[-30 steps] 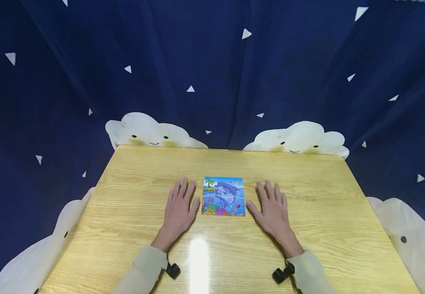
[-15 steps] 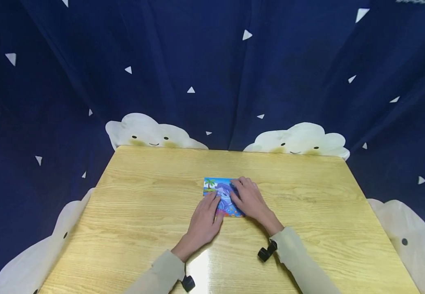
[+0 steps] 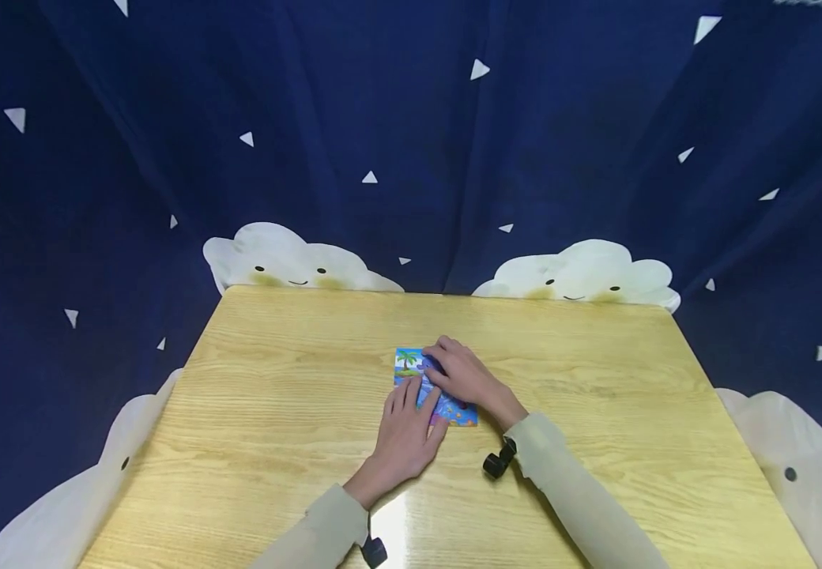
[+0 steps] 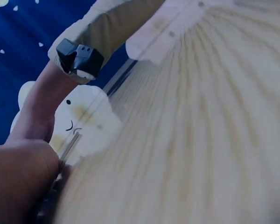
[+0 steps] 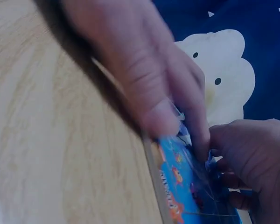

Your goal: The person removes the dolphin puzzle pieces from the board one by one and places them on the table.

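A square jigsaw puzzle (image 3: 406,363) with a dolphin, a palm tree and sea life lies flat at the middle of the table. My left hand (image 3: 402,438) reaches over its lower left part with the fingers extended and spread. In the right wrist view the thumb and a finger of that left hand (image 5: 135,70) touch the blue puzzle (image 5: 177,179), which has a glossy, film-like shine. My right hand (image 3: 464,375) lies over the upper right part, thumb and fingers apart and slightly bent. Between them the hands hide much of the picture. In the left wrist view my left hand (image 4: 21,172) is cut off.
The wooden table (image 3: 276,379) extends around the puzzle on every side. Behind it hangs a dark blue curtain (image 3: 411,118) with white triangles and clouds. Small black cameras (image 3: 374,552) sit on both wrists at the cuffs of the beige sleeves.
From flat on either side of the puzzle, both hands have moved inward onto it. During the last half second the right hand slides further left and the left-hand fingers spread. The puzzle stays in place.
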Tool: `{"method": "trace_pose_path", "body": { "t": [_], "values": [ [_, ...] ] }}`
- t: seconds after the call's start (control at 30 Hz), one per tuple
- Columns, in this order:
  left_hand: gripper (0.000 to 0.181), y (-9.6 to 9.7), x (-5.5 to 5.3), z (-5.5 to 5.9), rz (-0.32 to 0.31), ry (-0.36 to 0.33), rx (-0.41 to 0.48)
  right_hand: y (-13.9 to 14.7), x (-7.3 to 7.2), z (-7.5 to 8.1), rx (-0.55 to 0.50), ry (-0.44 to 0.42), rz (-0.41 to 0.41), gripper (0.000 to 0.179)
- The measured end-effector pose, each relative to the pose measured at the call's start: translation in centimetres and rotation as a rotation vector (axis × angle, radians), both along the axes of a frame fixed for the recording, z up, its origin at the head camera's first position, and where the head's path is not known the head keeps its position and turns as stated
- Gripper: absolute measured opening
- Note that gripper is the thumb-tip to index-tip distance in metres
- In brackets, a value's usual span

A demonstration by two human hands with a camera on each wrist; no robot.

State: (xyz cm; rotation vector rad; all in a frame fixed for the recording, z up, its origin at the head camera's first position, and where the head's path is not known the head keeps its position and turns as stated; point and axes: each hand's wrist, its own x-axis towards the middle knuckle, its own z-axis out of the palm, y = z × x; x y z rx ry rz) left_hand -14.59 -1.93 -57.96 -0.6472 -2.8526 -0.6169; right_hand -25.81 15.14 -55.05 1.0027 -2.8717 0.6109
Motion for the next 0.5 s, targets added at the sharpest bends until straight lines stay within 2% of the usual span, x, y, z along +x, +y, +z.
{"method": "trace_pose_path", "body": {
  "t": [0.17,0.33,0.5],
  "values": [
    [0.059,0.19,0.1,-0.48,0.027,0.008,-0.064,-0.34,-0.28,0.18,0.012,-0.053,0.008,0.043],
    [0.056,0.24,0.04,-0.62,0.021,0.019,-0.061,-0.49,-0.39,0.52,0.015,-0.08,0.009,0.04],
    [0.053,0.38,-0.18,-0.64,0.008,0.064,-0.05,-0.77,-0.77,0.91,-0.001,-0.141,0.002,0.036]
  ]
}}
